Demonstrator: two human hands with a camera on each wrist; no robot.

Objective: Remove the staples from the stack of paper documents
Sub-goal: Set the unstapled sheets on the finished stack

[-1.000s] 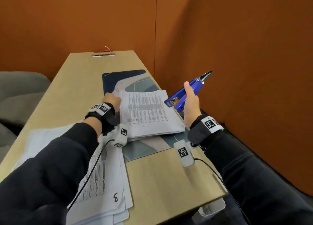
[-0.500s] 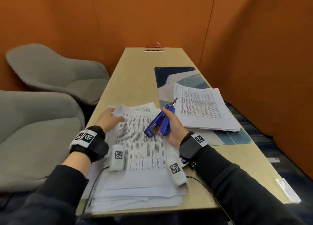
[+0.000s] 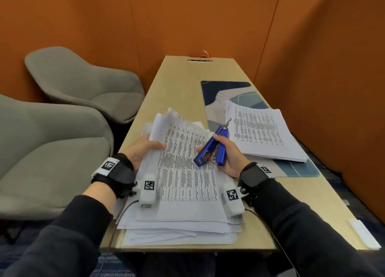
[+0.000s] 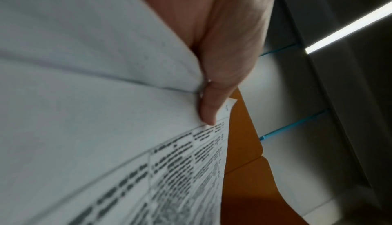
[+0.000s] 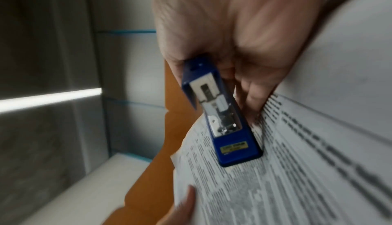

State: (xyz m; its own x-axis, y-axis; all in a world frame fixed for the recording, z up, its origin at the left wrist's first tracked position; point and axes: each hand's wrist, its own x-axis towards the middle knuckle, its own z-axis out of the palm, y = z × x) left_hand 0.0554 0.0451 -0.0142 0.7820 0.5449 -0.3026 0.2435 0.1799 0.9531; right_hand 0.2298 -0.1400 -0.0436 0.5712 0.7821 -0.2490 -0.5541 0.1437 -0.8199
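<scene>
A messy stack of printed documents (image 3: 183,195) lies at the table's near edge. My left hand (image 3: 153,144) grips the far left part of the top document (image 4: 106,119) and bends it up, thumb (image 4: 208,106) on the printed side. My right hand (image 3: 226,152) holds a blue stapler-type tool (image 3: 212,148) over the stack's right side, its metal tip pointing away from me. In the right wrist view the tool (image 5: 222,119) hovers just over the printed page (image 5: 297,170). A second, neater pile of documents (image 3: 262,137) rests on the desk mat.
The blue patterned desk mat (image 3: 225,91) covers the table's right half. The wooden table (image 3: 179,85) is narrow, with orange walls close behind and to the right. Two grey chairs (image 3: 79,83) stand at the left. A white strip (image 3: 363,233) lies at the near right corner.
My view swung from the right pile to the near stack. The right hand brought the tool down over that stack. The left hand has lifted the top document's far left part.
</scene>
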